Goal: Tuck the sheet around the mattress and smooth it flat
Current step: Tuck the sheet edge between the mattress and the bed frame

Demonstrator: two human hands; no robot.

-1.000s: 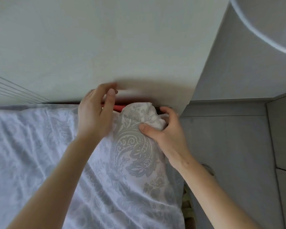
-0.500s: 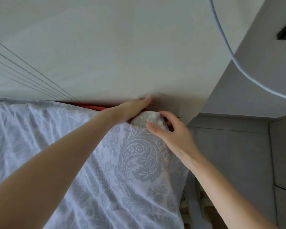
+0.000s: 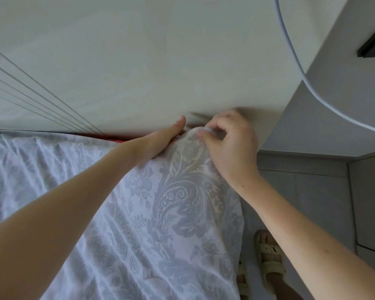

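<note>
A white sheet (image 3: 139, 224) with a grey paisley print covers the mattress, still wrinkled on the left. At the far corner by the headboard, the fabric bunches into a small hump (image 3: 193, 137). My left hand (image 3: 160, 141) lies flat, its fingers pushed down between the mattress and the headboard, with only the thumb showing. My right hand (image 3: 230, 146) curls over the corner, its fingertips pinching the bunched sheet. A thin strip of red mattress (image 3: 113, 138) shows beside my left wrist.
A pale headboard panel (image 3: 139, 72) rises right behind the corner. A grey cabinet (image 3: 333, 105) stands to the right, with grey floor tiles (image 3: 312, 202) below it. My feet in beige sandals (image 3: 268, 256) stand close beside the bed's right edge.
My left hand has slid from on top of the sheet down into the gap at the headboard. My right hand has climbed from the corner's side onto its top.
</note>
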